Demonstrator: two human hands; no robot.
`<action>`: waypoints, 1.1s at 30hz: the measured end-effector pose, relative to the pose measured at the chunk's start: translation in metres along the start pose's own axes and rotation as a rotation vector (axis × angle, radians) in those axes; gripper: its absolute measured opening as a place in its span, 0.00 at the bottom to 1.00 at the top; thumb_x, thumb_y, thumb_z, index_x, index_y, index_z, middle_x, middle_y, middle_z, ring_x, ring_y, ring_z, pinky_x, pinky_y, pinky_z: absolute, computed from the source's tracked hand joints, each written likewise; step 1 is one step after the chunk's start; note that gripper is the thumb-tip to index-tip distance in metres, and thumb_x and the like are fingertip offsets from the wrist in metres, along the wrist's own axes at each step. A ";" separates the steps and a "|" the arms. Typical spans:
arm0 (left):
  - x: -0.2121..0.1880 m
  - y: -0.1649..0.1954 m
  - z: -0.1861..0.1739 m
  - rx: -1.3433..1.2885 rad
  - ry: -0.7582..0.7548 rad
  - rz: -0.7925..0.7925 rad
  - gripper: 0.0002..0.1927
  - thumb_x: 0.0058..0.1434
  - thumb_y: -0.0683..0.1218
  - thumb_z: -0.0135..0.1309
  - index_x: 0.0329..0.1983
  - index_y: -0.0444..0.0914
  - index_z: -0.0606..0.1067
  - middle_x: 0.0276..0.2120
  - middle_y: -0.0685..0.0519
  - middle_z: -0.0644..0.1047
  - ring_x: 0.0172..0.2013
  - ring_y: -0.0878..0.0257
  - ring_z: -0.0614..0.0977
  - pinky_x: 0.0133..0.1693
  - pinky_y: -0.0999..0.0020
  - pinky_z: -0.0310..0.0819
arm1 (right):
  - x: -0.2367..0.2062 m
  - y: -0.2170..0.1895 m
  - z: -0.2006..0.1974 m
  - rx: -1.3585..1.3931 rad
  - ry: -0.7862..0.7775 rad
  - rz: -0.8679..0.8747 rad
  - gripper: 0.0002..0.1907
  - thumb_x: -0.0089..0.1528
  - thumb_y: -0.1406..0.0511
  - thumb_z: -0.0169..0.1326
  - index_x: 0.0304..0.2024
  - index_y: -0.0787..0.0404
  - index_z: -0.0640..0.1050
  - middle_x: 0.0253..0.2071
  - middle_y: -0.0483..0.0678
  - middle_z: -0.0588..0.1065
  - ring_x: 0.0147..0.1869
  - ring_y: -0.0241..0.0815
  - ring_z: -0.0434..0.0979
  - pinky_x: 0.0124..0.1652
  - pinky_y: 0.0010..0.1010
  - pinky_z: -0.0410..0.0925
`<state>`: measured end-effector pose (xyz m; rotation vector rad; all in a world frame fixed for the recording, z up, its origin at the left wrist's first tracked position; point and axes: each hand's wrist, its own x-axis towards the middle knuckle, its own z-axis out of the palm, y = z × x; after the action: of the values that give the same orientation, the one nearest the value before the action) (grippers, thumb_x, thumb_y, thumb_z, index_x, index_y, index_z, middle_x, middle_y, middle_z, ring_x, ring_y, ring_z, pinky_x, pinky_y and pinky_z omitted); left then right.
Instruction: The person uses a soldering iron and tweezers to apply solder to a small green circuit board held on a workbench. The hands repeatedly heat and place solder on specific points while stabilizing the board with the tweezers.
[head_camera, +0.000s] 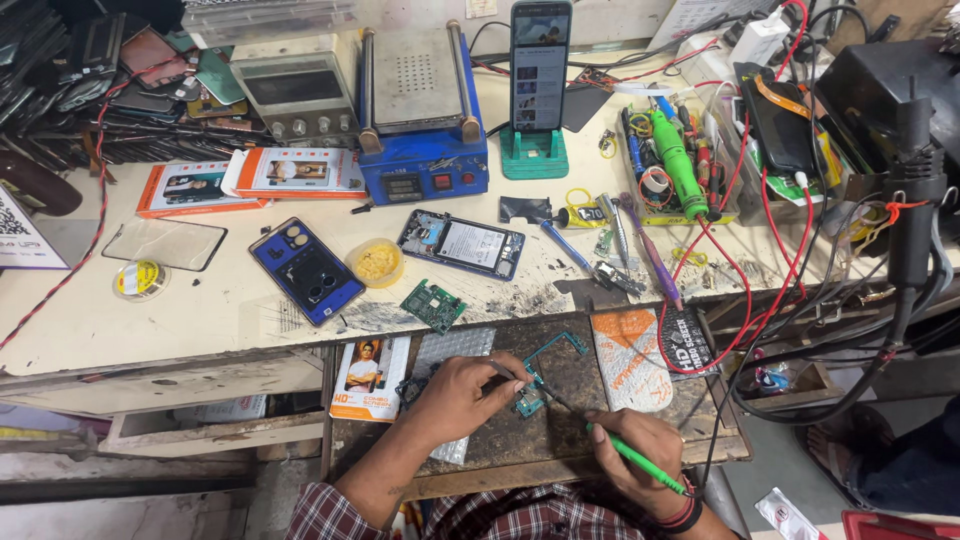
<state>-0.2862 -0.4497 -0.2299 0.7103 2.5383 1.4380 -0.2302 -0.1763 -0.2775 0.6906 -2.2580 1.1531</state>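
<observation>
While the left hand (462, 398) pinches tweezers (508, 372) against a small teal circuit board (530, 402) on the dark work mat (560, 425), the right hand (640, 448) grips a green-handled soldering iron (625, 452), tip at the board. A green circuit board (433, 304) lies apart on the bench (200, 310).

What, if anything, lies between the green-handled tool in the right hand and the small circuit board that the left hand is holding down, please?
Nothing visible does. The right hand holds the green-handled tool, and its dark tip reaches straight to the small circuit board, which the left hand steadies from the other side.
</observation>
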 end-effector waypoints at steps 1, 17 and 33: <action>0.003 -0.001 0.000 0.008 0.009 0.031 0.06 0.65 0.45 0.58 0.42 0.39 0.80 0.30 0.54 0.84 0.18 0.67 0.78 0.20 0.68 0.66 | 0.001 0.002 0.000 0.002 -0.008 -0.006 0.05 0.60 0.67 0.57 0.33 0.63 0.80 0.29 0.48 0.82 0.27 0.41 0.84 0.28 0.29 0.73; 0.036 -0.005 0.004 0.021 0.001 -0.011 0.06 0.64 0.45 0.59 0.42 0.41 0.81 0.28 0.53 0.83 0.16 0.65 0.76 0.20 0.66 0.66 | 0.018 0.032 -0.007 0.018 -0.013 0.003 0.04 0.61 0.68 0.57 0.33 0.63 0.80 0.31 0.49 0.83 0.29 0.41 0.85 0.29 0.28 0.74; 0.050 -0.015 -0.013 0.020 0.001 -0.004 0.06 0.65 0.45 0.59 0.43 0.41 0.81 0.24 0.55 0.81 0.15 0.69 0.74 0.20 0.66 0.65 | 0.039 0.039 0.004 0.025 -0.026 -0.029 0.05 0.61 0.67 0.57 0.34 0.63 0.79 0.32 0.48 0.83 0.29 0.42 0.85 0.30 0.29 0.74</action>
<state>-0.3397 -0.4433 -0.2303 0.7076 2.5568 1.4141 -0.2845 -0.1679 -0.2774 0.7494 -2.2508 1.1662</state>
